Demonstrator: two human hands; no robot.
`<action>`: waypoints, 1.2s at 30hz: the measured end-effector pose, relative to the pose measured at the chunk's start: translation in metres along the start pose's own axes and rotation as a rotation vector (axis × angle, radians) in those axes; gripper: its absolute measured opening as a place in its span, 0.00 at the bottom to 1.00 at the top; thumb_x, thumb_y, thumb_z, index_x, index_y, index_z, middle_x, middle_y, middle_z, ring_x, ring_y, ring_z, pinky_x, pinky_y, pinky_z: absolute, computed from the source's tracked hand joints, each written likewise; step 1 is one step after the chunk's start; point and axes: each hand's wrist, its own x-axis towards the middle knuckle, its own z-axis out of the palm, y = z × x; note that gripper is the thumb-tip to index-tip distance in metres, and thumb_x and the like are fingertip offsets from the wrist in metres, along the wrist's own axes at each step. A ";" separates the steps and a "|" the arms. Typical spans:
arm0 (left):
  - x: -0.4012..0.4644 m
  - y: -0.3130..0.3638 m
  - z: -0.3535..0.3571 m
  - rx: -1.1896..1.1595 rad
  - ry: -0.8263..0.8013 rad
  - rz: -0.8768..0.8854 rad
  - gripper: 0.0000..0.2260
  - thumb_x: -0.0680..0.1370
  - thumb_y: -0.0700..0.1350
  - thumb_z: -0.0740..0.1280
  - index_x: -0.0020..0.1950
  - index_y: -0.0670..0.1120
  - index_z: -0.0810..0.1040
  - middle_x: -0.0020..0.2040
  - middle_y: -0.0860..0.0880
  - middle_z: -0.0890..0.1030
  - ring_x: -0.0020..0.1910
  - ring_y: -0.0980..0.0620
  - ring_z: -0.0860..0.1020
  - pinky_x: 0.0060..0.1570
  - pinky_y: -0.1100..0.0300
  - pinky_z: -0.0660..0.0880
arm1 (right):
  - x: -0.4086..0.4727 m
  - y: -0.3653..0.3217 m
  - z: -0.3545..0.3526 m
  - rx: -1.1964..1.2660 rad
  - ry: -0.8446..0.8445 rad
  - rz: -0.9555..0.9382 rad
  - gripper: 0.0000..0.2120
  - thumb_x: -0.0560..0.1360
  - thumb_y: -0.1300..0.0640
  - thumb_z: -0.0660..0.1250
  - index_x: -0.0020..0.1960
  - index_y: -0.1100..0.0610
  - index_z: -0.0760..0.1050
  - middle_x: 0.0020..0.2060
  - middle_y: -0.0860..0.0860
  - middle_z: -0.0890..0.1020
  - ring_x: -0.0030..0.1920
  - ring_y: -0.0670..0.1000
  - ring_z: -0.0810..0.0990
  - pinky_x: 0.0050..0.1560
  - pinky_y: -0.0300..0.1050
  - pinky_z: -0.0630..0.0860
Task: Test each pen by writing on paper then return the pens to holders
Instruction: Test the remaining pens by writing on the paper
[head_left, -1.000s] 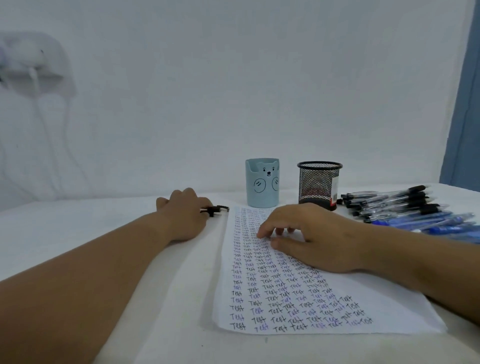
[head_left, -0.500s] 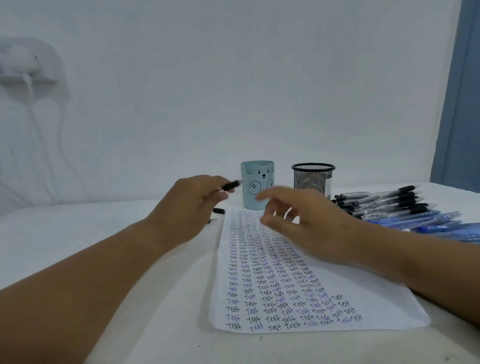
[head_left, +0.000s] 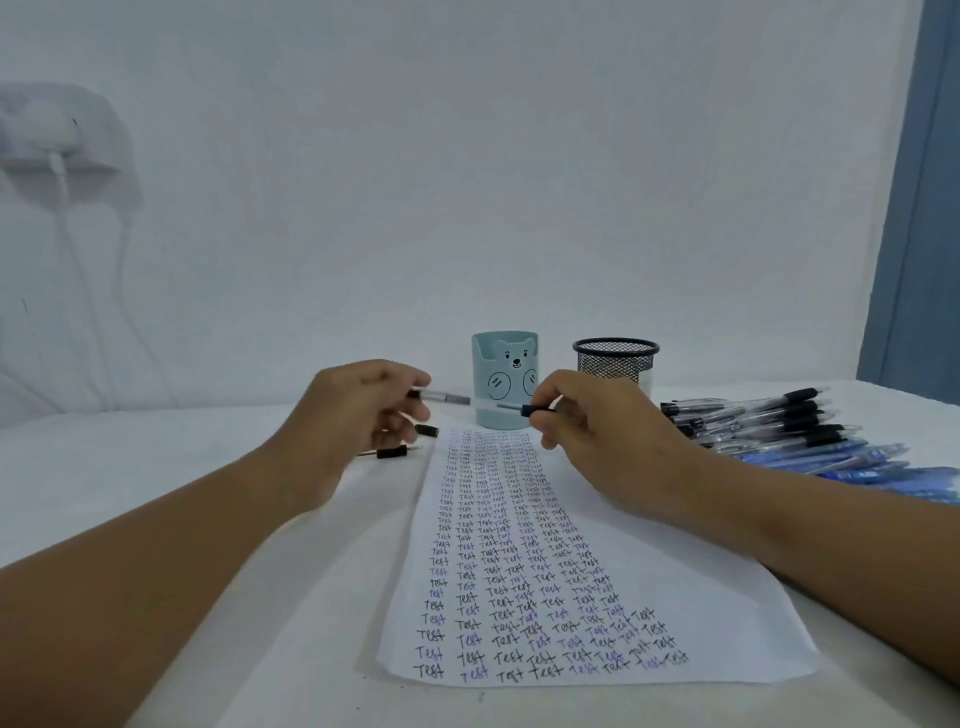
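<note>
1. Hands now meet above the paper (head_left: 545, 561): your left hand (head_left: 358, 410) has lifted the pen (head_left: 467, 401) off the table, your right hand (head_left: 587, 431) pinching its tip end.
2. Left fingers pinch the other end; testing comes next.

Pen pile (head_left: 779, 431) crowds the right of the paper (head_left: 545, 571).

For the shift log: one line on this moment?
left hand: holds pen | right hand: pinches other end | holders: no pens seen
</note>
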 end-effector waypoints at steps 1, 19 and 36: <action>0.001 0.003 -0.003 -0.152 -0.016 -0.065 0.11 0.84 0.44 0.62 0.52 0.42 0.83 0.40 0.45 0.83 0.34 0.50 0.79 0.43 0.57 0.77 | 0.000 0.001 0.000 0.004 -0.007 0.004 0.03 0.81 0.52 0.66 0.50 0.48 0.77 0.38 0.46 0.84 0.35 0.39 0.79 0.34 0.31 0.69; -0.006 0.013 0.024 -0.525 -0.288 -0.249 0.24 0.82 0.54 0.53 0.58 0.42 0.84 0.56 0.42 0.85 0.48 0.45 0.84 0.46 0.54 0.77 | -0.005 -0.005 -0.003 0.066 0.062 -0.090 0.06 0.83 0.57 0.62 0.54 0.52 0.78 0.35 0.50 0.82 0.34 0.40 0.76 0.35 0.32 0.68; -0.015 0.005 0.048 -0.089 -0.385 -0.034 0.33 0.75 0.69 0.50 0.64 0.49 0.80 0.56 0.46 0.86 0.56 0.48 0.79 0.59 0.49 0.74 | -0.016 -0.011 -0.038 -0.087 -0.065 0.001 0.04 0.78 0.57 0.68 0.44 0.52 0.79 0.31 0.49 0.79 0.31 0.43 0.74 0.35 0.35 0.69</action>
